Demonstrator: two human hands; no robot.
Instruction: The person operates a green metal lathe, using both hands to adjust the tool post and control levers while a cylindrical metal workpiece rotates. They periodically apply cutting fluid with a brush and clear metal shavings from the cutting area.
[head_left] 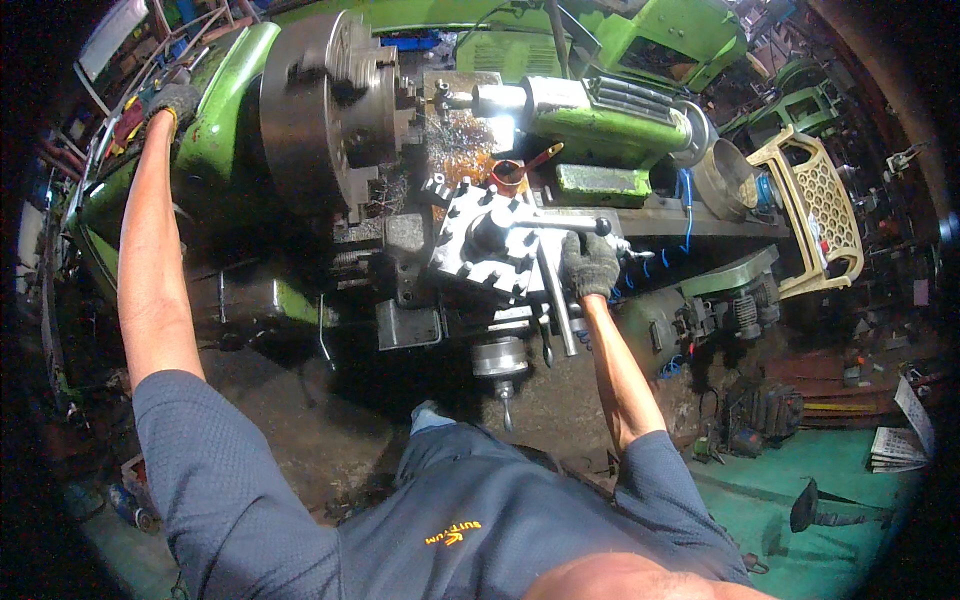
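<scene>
A green lathe fills the space ahead of me. My left hand (pixel 177 101), in a dark knitted glove, reaches far out to the top of the green headstock (pixel 225 95). Its fingers are too dark and small to read; a red and yellow cloth-like item (pixel 128 122) lies beside it. My right hand (pixel 590 266), also gloved, is closed just below the end of the tool post lever (pixel 560 222). What it grips is hidden. The square tool post (pixel 480 245), ringed with bolts, stands left of it. A metal bar (pixel 556 300) slants down beside this hand.
The large chuck (pixel 335 115) stands left of the tool post, facing the tailstock (pixel 610 115). A red pot (pixel 506 178) with a brush (pixel 540 157) sits among metal chips. A cream plastic stool (pixel 815 215) stands at right. A handwheel (pixel 500 358) projects toward my body.
</scene>
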